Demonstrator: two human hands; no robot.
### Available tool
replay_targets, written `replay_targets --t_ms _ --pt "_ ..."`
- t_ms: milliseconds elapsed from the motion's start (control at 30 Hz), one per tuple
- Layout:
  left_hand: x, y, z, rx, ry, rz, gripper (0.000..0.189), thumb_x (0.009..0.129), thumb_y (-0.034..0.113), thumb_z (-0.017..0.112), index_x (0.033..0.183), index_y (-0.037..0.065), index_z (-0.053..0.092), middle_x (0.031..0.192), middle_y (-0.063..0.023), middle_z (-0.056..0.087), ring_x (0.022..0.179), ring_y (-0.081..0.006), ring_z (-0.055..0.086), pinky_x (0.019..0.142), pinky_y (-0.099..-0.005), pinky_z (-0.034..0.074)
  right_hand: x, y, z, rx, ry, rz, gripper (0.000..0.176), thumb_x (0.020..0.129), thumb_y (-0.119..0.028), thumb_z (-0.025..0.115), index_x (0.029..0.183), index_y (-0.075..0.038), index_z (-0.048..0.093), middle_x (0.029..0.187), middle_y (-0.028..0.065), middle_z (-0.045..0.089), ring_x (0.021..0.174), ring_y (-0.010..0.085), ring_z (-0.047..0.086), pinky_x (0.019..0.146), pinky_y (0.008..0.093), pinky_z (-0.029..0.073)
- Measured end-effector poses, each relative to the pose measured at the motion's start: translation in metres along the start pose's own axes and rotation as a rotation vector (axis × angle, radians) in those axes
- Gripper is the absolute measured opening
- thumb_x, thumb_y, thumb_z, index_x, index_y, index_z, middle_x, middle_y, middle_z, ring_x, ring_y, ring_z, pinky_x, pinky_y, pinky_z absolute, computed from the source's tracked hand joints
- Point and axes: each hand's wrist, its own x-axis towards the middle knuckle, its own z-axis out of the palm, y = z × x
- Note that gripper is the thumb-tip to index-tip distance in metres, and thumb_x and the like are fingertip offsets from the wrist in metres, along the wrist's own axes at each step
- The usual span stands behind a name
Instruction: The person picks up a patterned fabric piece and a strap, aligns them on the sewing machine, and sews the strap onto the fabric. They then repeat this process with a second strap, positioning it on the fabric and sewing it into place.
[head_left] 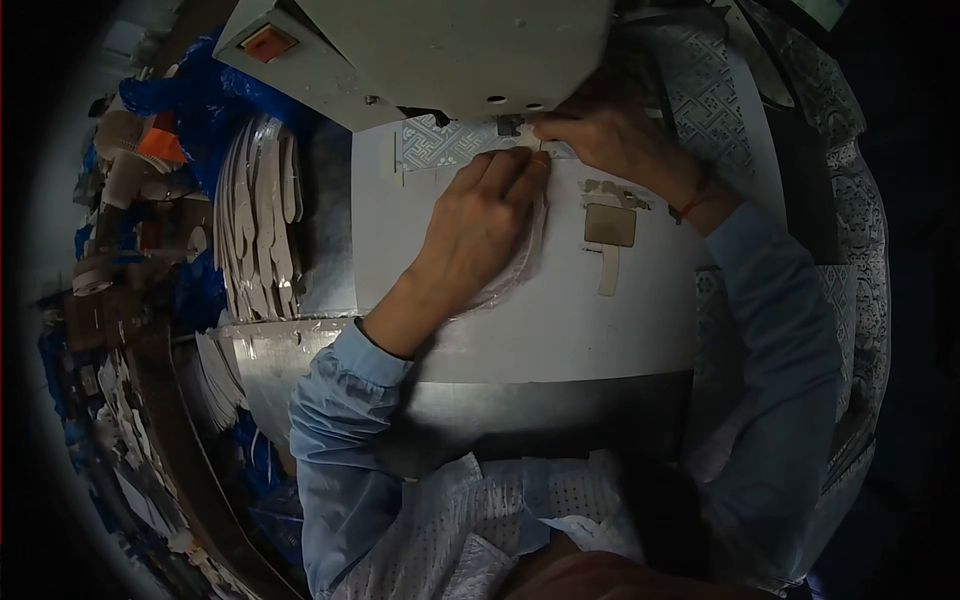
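Note:
Under the head of a sewing machine (460, 60), both of my hands meet close together. My left hand (475, 220) is closed, its fingertips pinched on a pale, thin, curved piece (528, 255). Most of that piece lies hidden beneath the hand; its curved edge shows to the right of it. From the right reaches my right hand (615, 145), its thumb and fingers pressed together beside the left fingertips, right by the presser foot (508, 126). What the right fingers pinch is too small and dark to make out.
A stack of long pale insole-shaped pieces (258, 220) stands at the left, near blue plastic (200, 90). On the white work surface (560, 340) a brownish square patch (610, 225) and a beige strip (608, 272) show. Patterned sheeting (710, 110) covers the back right.

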Motion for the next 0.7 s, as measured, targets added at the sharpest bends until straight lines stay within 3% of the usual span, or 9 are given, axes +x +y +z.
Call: replay_targets --t_ms 267,367,700 --pt "-0.003 0.0 0.0 0.021 0.001 0.002 0.036 0.083 0.003 0.059 0.118 -0.002 0.062 0.112 -0.0145 0.063 0.103 -0.0265 0.059 0.089 -0.0331 0.052 -0.007 -0.001 -0.003 0.023 0.101 -0.051 0.022 0.076 0.001 0.067 0.096 -0.005 0.072 0.095 0.0078 0.069 0.092 0.0258 0.065 0.084 0.0359 0.053" --pt "-0.004 -0.002 0.001 0.003 0.002 0.004 0.035 0.083 0.003 0.059 0.117 -0.002 0.063 0.114 -0.0148 0.064 0.102 -0.0264 0.06 0.089 -0.0333 0.052 -0.009 -0.003 -0.003 0.005 0.046 -0.018 0.023 0.076 0.001 0.068 0.098 -0.005 0.073 0.099 0.0073 0.07 0.094 0.0257 0.065 0.088 0.0369 0.053" --pt "-0.005 -0.006 0.005 0.008 0.041 0.031 0.035 0.082 0.003 0.061 0.116 -0.001 0.064 0.115 -0.0151 0.065 0.099 -0.027 0.061 0.09 -0.0366 0.051 -0.01 -0.002 0.0 0.009 0.049 -0.007 0.021 0.078 -0.001 0.068 0.097 -0.006 0.073 0.097 0.0068 0.07 0.096 0.0251 0.065 0.088 0.0364 0.053"
